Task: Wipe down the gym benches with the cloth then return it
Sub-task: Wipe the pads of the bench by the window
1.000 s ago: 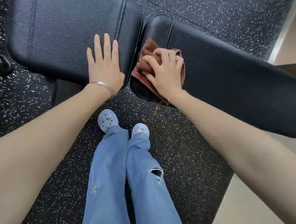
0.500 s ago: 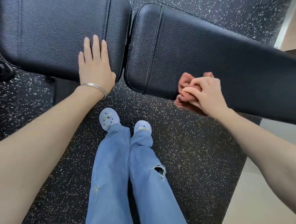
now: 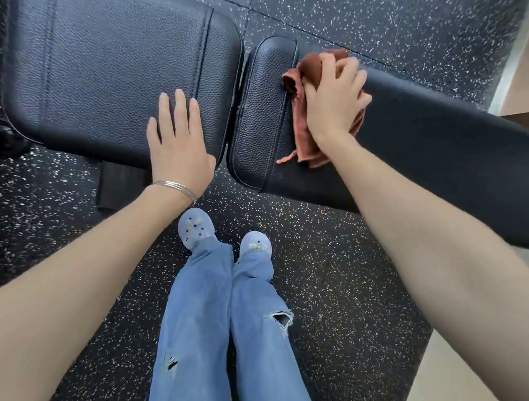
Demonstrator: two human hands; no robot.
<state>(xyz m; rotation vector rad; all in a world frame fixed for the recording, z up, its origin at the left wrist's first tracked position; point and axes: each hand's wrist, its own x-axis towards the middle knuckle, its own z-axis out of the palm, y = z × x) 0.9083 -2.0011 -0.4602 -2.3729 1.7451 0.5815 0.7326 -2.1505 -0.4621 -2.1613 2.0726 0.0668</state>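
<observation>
Head view, right hand: your right hand [image 3: 332, 103] is clamped down on the cloth, fingers curled over the bunched top of it and pressing it into the back pad.
Head view, cloth: the rust-brown cloth [image 3: 307, 79] sits crumpled on the back pad near its left end, just right of the stitched seam; a loose tail hangs out below your wrist toward the pad's near edge.
Head view, back pad: the long black back pad [image 3: 431, 142] runs off to the right edge of the view, and your right forearm crosses its near edge.
Head view, left hand: your left hand [image 3: 179, 151] lies flat, palm down, on the seat pad, fingers straight and slightly spread, holding nothing.
Head view, seat pad: the wide black seat pad [image 3: 110, 67] is on the left, apart from the back pad by a narrow gap; your left hand rests near its right near corner.
Head view, wrist: thin silver bangles [image 3: 177, 188] circle your left wrist.
Head view, floor: black speckled rubber flooring [image 3: 330, 266] spreads under the bench, with a pale floor strip at the right.
Head view, feet: your light blue clogs [image 3: 195, 227] and blue jeans [image 3: 218, 321], ripped at the knee, stand just in front of the gap between the pads.
</observation>
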